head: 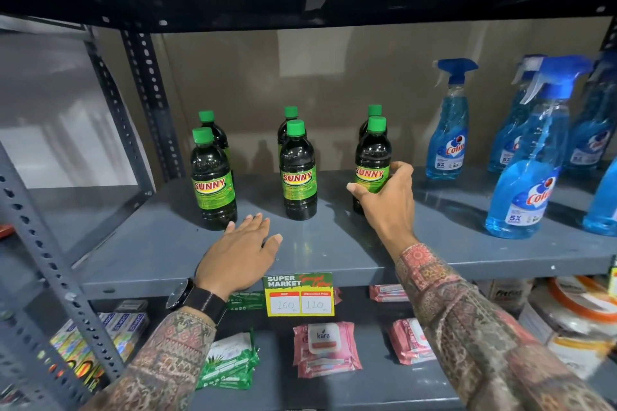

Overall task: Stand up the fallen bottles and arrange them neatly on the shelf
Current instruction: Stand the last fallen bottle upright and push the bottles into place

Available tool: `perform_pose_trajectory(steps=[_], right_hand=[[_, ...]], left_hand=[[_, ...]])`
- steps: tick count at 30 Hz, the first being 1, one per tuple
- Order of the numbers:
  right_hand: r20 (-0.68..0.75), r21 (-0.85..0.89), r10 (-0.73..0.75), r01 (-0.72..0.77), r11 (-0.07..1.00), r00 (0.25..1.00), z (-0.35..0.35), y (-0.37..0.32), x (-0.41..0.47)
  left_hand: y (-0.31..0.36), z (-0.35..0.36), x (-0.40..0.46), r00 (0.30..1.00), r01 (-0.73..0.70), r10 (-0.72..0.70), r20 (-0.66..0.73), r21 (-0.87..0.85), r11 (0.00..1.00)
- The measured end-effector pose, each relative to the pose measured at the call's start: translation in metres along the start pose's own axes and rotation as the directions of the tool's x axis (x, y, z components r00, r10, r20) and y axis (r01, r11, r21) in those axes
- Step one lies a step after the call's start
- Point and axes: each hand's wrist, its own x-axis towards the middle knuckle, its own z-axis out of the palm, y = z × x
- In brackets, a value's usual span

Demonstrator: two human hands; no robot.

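6 bottles (298,173) upright; right hand (384,200) grips 1.

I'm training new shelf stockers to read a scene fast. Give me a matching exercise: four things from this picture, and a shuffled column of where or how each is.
Things:
1. right hand
2. left hand
3. blue spray bottles
4. price tag

States:
A. on the shelf's front edge
B. open, empty, over the shelf
C. wrapped around the front right Sunny bottle
D. standing at the right of the shelf

Pairs: 1-C, 2-B, 3-D, 4-A
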Motion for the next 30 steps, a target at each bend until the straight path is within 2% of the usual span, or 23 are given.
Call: perform_pose_trajectory(steps=[5, 9, 14, 17, 19, 20, 22, 24, 27, 30], right_hand=[[0.076, 0.042, 0.014, -0.017, 0.999, 0.997, -0.002, -0.003, -0.001], [0.084, 0.039, 0.019, -0.022, 0.999, 0.996, -0.004, -0.007, -0.004], [0.069, 0.058, 0.095, -0.099, 0.993, 0.993, -0.012, -0.014, -0.008], [-0.112, 0.098, 0.095, -0.084, 0.992, 0.989, -0.023, -0.016, -0.024], [-0.255, 0.187, 0.016, 0.032, 0.982, 0.967, -0.026, -0.026, -0.048], [-0.269, 0.228, -0.026, 0.09, 0.969, 0.963, -0.026, -0.034, -0.061], [-0.149, 0.267, -0.123, 0.159, 0.951, 0.981, -0.01, -0.049, -0.083], [0.107, 0.288, -0.204, 0.166, 0.943, 0.973, 0.017, -0.065, -0.098], [0.475, 0.314, -0.183, 0.029, 0.949, 0.861, 0.064, -0.092, -0.106], [0.621, 0.229, -0.109, -0.047, 0.972, 0.776, 0.103, -0.111, -0.097]], left_hand=[[-0.001, 0.0, 0.001, 1.0, -0.002, 0.002, -0.004, -0.001, 1.0], [0.0, 0.0, 0.0, 1.0, -0.006, 0.005, -0.018, -0.021, 1.0], [-0.007, -0.006, -0.009, 0.993, 0.005, -0.027, -0.115, -0.19, 0.982], [-0.024, -0.017, -0.025, 0.992, 0.02, -0.05, -0.116, -0.246, 0.969], [-0.044, -0.026, -0.039, 0.987, 0.064, -0.097, -0.124, -0.251, 0.966], [-0.053, -0.031, -0.045, 0.98, 0.093, -0.134, -0.144, -0.264, 0.96], [-0.072, -0.042, -0.051, 0.954, 0.151, -0.224, -0.2, -0.327, 0.933], [-0.088, -0.049, -0.043, 0.919, 0.158, -0.304, -0.249, -0.475, 0.866], [-0.104, -0.06, -0.024, 0.898, 0.115, -0.386, -0.209, -0.737, 0.666], [-0.107, -0.066, -0.006, 0.936, 0.062, -0.337, -0.098, -0.899, 0.434]])
